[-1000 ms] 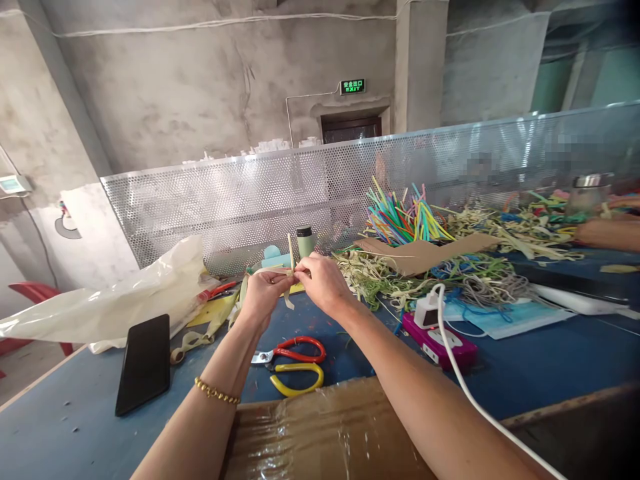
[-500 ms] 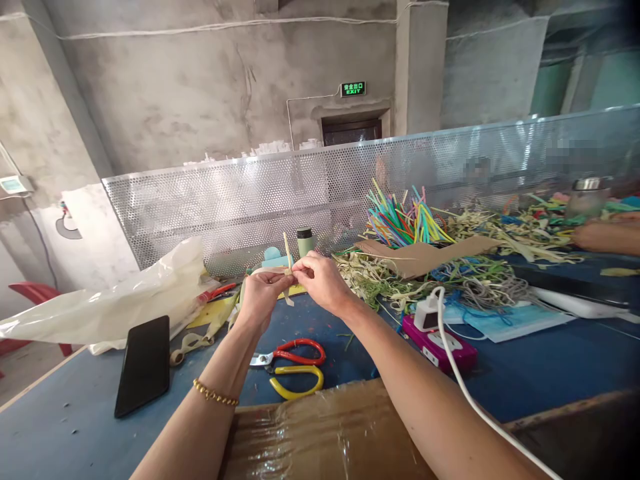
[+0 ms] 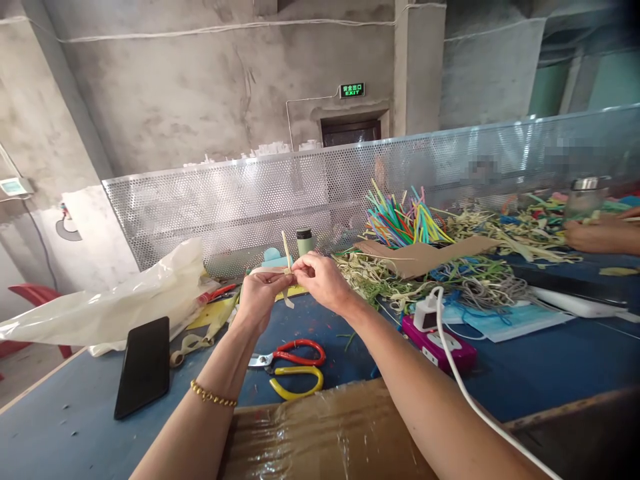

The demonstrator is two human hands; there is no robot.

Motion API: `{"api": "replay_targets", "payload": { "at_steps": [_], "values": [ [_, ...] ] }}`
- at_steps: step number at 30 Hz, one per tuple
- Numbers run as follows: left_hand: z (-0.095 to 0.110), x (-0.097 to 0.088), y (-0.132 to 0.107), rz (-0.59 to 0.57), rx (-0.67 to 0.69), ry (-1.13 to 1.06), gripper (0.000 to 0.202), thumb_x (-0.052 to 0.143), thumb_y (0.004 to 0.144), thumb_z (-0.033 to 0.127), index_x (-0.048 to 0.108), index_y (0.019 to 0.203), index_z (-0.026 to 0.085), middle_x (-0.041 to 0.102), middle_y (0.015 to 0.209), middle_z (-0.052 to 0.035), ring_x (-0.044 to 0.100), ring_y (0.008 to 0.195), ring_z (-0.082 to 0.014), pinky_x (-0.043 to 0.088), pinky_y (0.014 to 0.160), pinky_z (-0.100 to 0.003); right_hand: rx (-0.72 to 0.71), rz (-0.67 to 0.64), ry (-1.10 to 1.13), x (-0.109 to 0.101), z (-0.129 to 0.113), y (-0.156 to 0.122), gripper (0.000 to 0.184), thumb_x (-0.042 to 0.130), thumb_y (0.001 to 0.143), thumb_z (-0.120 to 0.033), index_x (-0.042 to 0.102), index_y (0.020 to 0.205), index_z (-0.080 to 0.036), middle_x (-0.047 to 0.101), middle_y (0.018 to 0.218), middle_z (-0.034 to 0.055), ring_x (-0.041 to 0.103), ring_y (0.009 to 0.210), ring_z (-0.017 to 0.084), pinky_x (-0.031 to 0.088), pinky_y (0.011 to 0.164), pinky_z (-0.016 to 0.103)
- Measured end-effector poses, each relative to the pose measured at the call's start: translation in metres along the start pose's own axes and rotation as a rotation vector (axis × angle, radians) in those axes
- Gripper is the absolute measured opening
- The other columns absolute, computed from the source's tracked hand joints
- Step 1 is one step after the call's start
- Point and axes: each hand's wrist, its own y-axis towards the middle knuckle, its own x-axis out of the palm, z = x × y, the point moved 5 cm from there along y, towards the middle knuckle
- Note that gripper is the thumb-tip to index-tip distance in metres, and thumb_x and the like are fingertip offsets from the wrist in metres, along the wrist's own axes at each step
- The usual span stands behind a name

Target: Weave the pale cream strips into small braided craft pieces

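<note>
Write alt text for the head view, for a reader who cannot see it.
The left hand and right hand pinch a pale strip together above a blue table. Red-and-yellow scissors lie just below them, a black phone to the left, and a heap of coloured strips to the right before a perforated metal screen.

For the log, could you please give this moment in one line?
left hand: pinches pale strip | right hand: pinches it too | scissors: untouched
</note>
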Motion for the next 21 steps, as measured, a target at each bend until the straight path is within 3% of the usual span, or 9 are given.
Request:
{"api": "replay_targets", "payload": {
  "at_steps": [3, 5, 16, 21],
  "values": [
    [-0.001, -0.001, 0.001, -0.008, -0.019, -0.031, 0.019, 0.086, 0.055, 0.023, 0.078, 0.070, 0.016, 0.075, 0.072, -0.0082, 0.069, 0.071, -0.0214, 0.055, 0.076, -0.035, 0.100, 0.046, 0.050, 0.000, 0.008, 0.000, 0.005, 0.063, 0.077, -0.013, 0.059, 0.079, -0.016, 0.064, 0.076, 0.0033, 0.058, 0.070, 0.014, 0.045, 0.066, 0.026],
    [-0.002, -0.001, 0.001, -0.020, -0.033, -0.041, 0.021, 0.087, 0.054, 0.023, 0.078, 0.071, 0.015, 0.075, 0.073, -0.0089, 0.069, 0.071, -0.0212, 0.054, 0.079, -0.036, 0.146, 0.066, 0.078, 0.000, 0.013, 0.000, 0.010, 0.066, 0.076, -0.017, 0.057, 0.079, -0.016, 0.065, 0.076, 0.0035, 0.059, 0.069, 0.014, 0.046, 0.064, 0.026],
    [-0.004, 0.000, 0.000, -0.011, -0.035, -0.037, 0.027, 0.085, 0.062, 0.032, 0.078, 0.077, 0.011, 0.076, 0.078, -0.0104, 0.072, 0.079, -0.0235, 0.054, 0.088, -0.040, 0.052, 0.068, 0.036, 0.000, 0.006, -0.002, 0.003, 0.060, 0.082, -0.015, 0.060, 0.079, -0.016, 0.067, 0.079, 0.0048, 0.062, 0.073, 0.015, 0.047, 0.067, 0.026],
    [-0.004, 0.006, -0.003, -0.078, -0.060, -0.007, 0.027, 0.084, 0.063, 0.030, 0.078, 0.080, 0.010, 0.076, 0.081, -0.0109, 0.072, 0.080, -0.0237, 0.054, 0.089, -0.041, 0.064, 0.076, 0.072, -0.005, 0.006, 0.000, 0.012, 0.060, 0.085, -0.022, 0.067, 0.078, -0.015, 0.070, 0.081, 0.0062, 0.063, 0.075, 0.016, 0.046, 0.067, 0.026]
  ]
}}
